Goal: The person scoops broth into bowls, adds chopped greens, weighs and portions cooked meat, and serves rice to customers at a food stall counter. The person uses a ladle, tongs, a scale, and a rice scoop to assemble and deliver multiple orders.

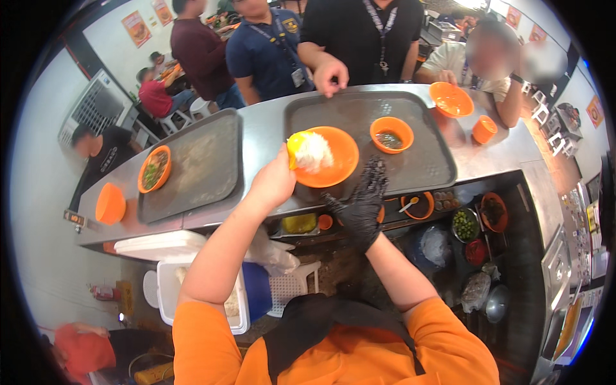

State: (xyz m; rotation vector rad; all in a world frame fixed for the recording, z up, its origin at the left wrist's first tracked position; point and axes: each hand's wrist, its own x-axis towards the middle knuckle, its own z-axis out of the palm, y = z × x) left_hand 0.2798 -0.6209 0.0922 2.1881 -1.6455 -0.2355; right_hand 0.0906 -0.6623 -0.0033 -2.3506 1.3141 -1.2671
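The middle tray (pixel 423 151) lies on the metal desk (pixel 264 125). Over its near left part, the left hand (pixel 271 179) has its grip closed around a yellow scoop (pixel 297 142), tipped to the right. A white clump of rice (pixel 313 153) shows at the scoop's mouth, above the left side of a wide orange bowl (pixel 344 160); how much rice rests in the bowl is hard to tell. That bowl sits close to the tray's near edge, toward its left corner.

The right hand (pixel 359 212), in a black glove, spreads its grip wide with nothing seen in it. It crosses the tray's near edge just right of the wide bowl; whether it touches the tray cannot be told.

A small orange bowl (pixel 393 123) of dark liquid stands right of the tray's middle, with open tray surface to its right and a gap between it and the wide bowl. Just past the tray's far edge hangs another person's hand (pixel 332 75). Outside its far right corner is another orange bowl (pixel 449 102), then an orange cup (pixel 485 130).

Left of the middle tray, beyond a strip of bare metal, a second tray (pixel 202 163) has a bowl with greens (pixel 167 170) near its left edge and open room on its right.
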